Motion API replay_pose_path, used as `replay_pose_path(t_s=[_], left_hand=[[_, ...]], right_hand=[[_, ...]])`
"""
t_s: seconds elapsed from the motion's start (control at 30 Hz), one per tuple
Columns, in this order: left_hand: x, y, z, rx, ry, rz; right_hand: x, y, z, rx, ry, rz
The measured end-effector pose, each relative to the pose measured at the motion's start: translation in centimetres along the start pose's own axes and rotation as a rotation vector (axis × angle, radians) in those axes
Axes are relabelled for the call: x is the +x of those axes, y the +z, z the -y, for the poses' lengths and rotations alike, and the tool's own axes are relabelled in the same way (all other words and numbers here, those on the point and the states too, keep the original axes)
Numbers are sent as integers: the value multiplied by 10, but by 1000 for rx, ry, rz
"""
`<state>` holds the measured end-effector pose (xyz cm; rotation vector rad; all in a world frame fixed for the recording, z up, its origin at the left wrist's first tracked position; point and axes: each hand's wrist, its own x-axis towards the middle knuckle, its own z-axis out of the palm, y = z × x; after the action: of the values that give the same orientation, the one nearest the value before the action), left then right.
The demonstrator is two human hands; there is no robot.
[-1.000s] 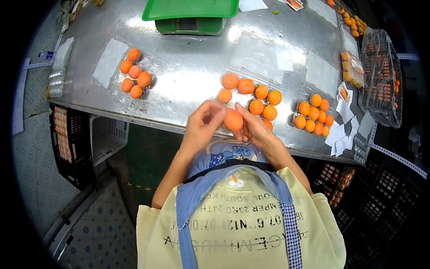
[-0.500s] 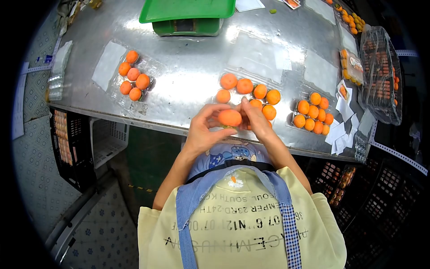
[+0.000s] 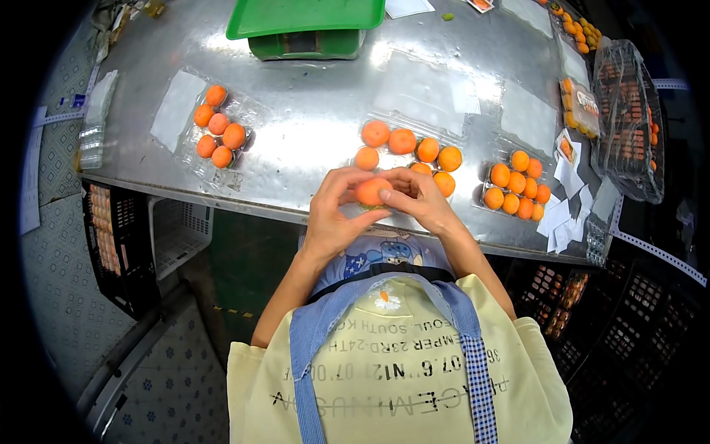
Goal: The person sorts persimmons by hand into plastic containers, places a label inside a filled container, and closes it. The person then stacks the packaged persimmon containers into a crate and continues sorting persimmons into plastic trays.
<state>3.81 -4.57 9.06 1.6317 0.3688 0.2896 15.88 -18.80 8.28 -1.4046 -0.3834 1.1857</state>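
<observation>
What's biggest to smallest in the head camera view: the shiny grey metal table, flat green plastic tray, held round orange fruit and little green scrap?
1. Shiny grey metal table
2. Flat green plastic tray
3. Held round orange fruit
4. Little green scrap

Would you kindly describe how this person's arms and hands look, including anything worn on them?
Both the left hand and the right hand are without gloves, and the forearms are uncovered, with no watch or bracelet showing. The left sleeve and right sleeve are pale yellow, short and loose, without visible print.
</observation>
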Motion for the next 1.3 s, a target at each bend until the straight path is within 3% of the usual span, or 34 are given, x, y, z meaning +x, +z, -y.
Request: replay_pose_path(t_s=[0.47, 0.67, 0.77, 1.07, 1.27, 1.3], left_hand=[[-1, 2, 3, 19, 22, -25], [-1, -4, 9, -331, -180, 10], [-2, -4, 9, -346, -142, -6], [-2, 0, 16, -237, 1, -12], [-3, 5, 20, 225, 150, 111], [-2, 12, 12, 154, 89, 93]], right_hand=[[-2, 5, 1, -189, -12, -46], [-3, -4, 3, 61, 7, 24], [-2, -6, 0, 44, 10, 48], [-5, -1, 10, 70, 22, 28], [-9, 2, -9, 15, -61, -34], [-9, -5, -17, -67, -64, -59]])
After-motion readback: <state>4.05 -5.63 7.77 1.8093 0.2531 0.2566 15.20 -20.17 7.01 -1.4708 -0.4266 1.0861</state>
